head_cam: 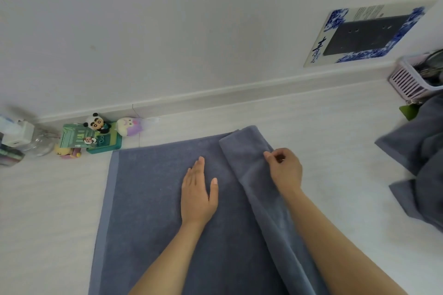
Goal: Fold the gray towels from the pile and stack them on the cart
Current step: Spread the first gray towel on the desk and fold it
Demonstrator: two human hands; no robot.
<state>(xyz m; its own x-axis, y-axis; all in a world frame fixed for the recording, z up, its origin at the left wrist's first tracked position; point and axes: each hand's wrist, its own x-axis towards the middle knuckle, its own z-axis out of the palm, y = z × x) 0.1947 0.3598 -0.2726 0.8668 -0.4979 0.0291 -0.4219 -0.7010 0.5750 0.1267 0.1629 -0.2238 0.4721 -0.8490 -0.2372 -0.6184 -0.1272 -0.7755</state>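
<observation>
A pale white surface (335, 139) with a faint wood grain fills the lower part of the view and meets a white wall (167, 19) along a low skirting ledge (239, 90). Spread flat on this surface lies a gray-blue towel (148, 199), its long axis running from the person straight away toward the wall, the far short edge lying near the ledge. Its right long side is folded over inward, forming a raised band (251, 170) that runs the same way, slightly slanted. At the far right a pile of gray towels (422, 163) lies crumpled, well apart from the spread one. A framed blue-and-white picture (366, 33) leans against the wall. A pink slatted basket (407, 79) stands at the right edge beside the pile. At the far left, near the ledge, sit a clear plastic bottle (39, 142), a green toy box (91, 137), a panda figure (96, 123) and a purple-white plush (129, 126). The left hand (199, 194) rests flat on the towel's middle, fingers straight and pointing toward the wall, grasping nothing. The right hand (285, 167) pinches the folded band's edge between curled fingers and thumb
</observation>
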